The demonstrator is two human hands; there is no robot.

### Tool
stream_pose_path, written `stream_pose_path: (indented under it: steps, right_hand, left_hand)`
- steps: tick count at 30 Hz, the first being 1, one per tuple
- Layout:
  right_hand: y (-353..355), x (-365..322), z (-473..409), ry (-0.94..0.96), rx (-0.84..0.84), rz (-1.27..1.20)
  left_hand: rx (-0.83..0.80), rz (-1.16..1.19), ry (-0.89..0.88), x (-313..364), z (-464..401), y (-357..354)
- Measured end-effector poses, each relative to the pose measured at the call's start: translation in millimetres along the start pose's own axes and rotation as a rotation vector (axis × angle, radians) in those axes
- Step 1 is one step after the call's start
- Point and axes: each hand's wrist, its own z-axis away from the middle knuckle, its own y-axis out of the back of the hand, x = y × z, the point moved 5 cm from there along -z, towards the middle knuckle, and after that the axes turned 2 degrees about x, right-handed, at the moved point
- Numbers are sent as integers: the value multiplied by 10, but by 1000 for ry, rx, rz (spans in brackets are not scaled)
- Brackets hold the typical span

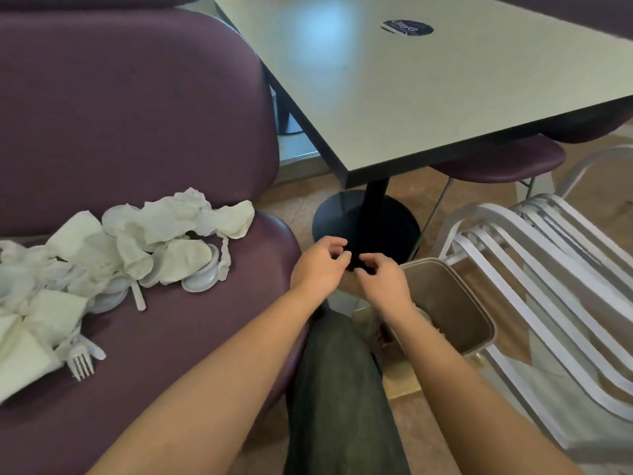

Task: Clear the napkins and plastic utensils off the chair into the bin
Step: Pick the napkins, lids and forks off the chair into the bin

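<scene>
Head view: napkins (144, 234) and a white plastic fork (80, 365) sit piled on the left of the purple chair (171, 337), round plastic lids (202, 277) mixed in. The bin (455, 303) stands on the floor right of the person's knee. Left hand (317, 264) and right hand (383, 281) hover between them, fingers loosely curled, holding nothing. The table (411, 97) has one dark sticker (406, 28), writing unreadable. Metal chairs (548, 269) stacked right.
</scene>
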Motion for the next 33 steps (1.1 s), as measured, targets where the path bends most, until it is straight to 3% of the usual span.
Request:
stream_pose_path:
  steps: [7,13,23,27,33]
  right_hand:
    - [-617,-826,19,123,-81,-35]
    - [-1097,-1262,38,170,-144,-25]
    - [-1784,-1881,-166,376,-225,164]
    - [-2012,-2071,-282,483,-206,286]
    - [-2444,-2361,-497,575,-189,335]
  left_hand:
    - [238,34,75,-498,23,1072]
    - [311,-27,152,-929,55,1699]
    - [339,-659,151,-1371,-361,2505]
    - [238,-798,143,-1549,-547,2574]
    - [297,-926,56,-1682,-703,2662]
